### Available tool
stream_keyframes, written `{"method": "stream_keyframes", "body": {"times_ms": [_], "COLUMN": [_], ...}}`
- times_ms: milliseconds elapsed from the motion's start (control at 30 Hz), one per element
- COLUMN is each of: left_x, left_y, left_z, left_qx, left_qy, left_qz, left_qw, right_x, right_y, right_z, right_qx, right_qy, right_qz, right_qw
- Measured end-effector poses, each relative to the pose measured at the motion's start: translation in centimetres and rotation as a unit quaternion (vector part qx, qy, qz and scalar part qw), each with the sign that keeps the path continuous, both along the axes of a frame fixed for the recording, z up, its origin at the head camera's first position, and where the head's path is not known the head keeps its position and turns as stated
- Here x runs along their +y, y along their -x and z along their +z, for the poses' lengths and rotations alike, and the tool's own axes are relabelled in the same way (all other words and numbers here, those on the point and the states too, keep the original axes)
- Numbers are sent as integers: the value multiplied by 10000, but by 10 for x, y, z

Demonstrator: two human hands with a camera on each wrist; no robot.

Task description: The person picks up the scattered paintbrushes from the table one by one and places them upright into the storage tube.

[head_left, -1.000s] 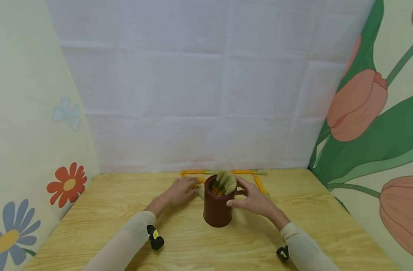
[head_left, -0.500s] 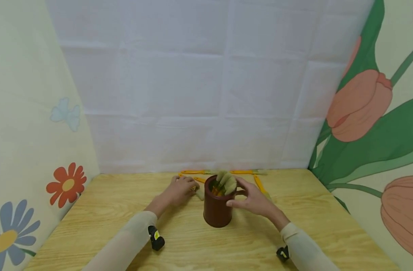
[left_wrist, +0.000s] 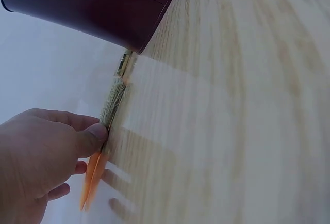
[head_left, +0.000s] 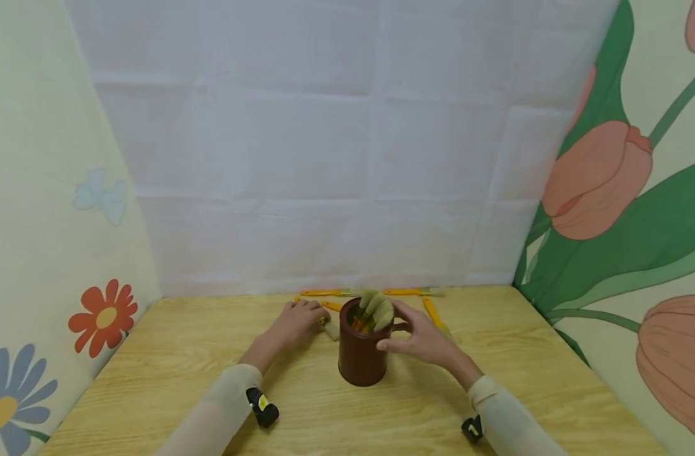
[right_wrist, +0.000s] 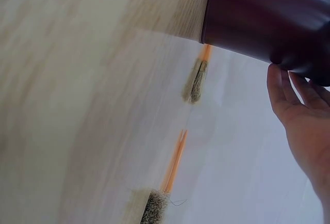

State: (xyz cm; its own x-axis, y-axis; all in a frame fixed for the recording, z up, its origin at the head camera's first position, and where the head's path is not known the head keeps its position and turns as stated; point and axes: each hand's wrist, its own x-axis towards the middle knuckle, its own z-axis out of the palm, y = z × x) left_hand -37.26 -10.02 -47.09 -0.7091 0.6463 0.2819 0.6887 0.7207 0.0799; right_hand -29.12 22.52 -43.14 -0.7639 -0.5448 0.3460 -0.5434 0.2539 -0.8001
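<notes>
A dark red-brown mug [head_left: 363, 354] stands upright on the table, with several paintbrushes in it, bristles [head_left: 378, 307] up. My right hand [head_left: 423, 334] holds the mug at its handle side, thumb against the wall near the rim. In the right wrist view, the fingers of the right hand [right_wrist: 304, 115] lie along the mug's dark side [right_wrist: 263, 15]. To the mug's left, my left hand [head_left: 296, 324] pinches a paintbrush low over the table, its pale bristles [head_left: 331, 330] toward the mug. The left wrist view has the thumb of the left hand [left_wrist: 46, 152] at the paintbrush's bristles [left_wrist: 112, 102].
Behind the mug, more orange-handled paintbrushes lie on the wooden table [head_left: 211, 342]: one at the back left [head_left: 321, 292], one at the back right [head_left: 401, 292], and one slanting forward on the right [head_left: 433, 311]. A white sheet [head_left: 302, 158] hangs behind the table.
My left hand's fingers have closed on the paintbrush and drawn slightly left, so more of its bristles shows. The right hand stays on the mug. The head view has shifted a little.
</notes>
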Motion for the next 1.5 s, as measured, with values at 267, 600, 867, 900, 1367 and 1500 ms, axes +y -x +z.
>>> {"method": "stream_keyframes", "body": {"times_ms": [267,600,867,900,1367,1500], "left_x": [-5,-16,-16,-15,16,29], "left_y": [-6,-12,-14,-16,-52,-69], "left_z": [-3,15,30,32,90,110], "left_qx": [281,631,504,418,21,73], "left_qy": [-348,-433,-1208,-1395,-3268,-3465], "left_qz": [79,259,353,343,-512,-672], "left_qw": [9990,9967,9908,9887,9437,9356], "right_x": [-2,-7,-6,-6,-4,-4], "right_y": [-4,-24,-22,-22,-22,-22], "right_z": [4,31,31,30,30,31], "right_qx": [-80,-52,-91,-119,-180,-112], "right_qy": [-114,-44,-63,-61,-44,7], "right_qz": [-170,-63,-116,-119,-103,-44], "right_qw": [9998,10000,9999,9998,9998,9999]}}
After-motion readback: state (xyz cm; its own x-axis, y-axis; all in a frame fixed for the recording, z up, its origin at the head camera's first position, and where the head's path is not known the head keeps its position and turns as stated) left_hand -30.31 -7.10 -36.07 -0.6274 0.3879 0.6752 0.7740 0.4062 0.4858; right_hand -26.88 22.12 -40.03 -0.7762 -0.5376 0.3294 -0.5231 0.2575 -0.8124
